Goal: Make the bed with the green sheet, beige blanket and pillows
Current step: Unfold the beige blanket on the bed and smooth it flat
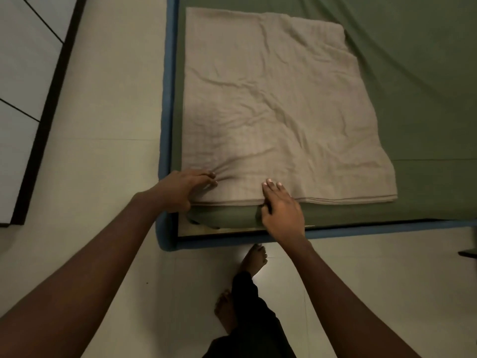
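You stood barefoot at the corner of the blue-edged bed frame [165, 140], where a folded beige blanket [271, 104] lay on the green sheet [413, 73]. Your left hand [180, 189] pinched the blanket's near corner; your right hand [281, 210] gripped its near edge, fingers on top.

The bed [170, 104] has a blue padded frame, and a green sheet [413, 86] covers its mattress. A folded beige blanket [271, 99], creased, lies flat on the sheet at the near left corner, its near edge just short of the mattress edge. The pale tiled floor [116, 125] runs along the bed's left and near sides.
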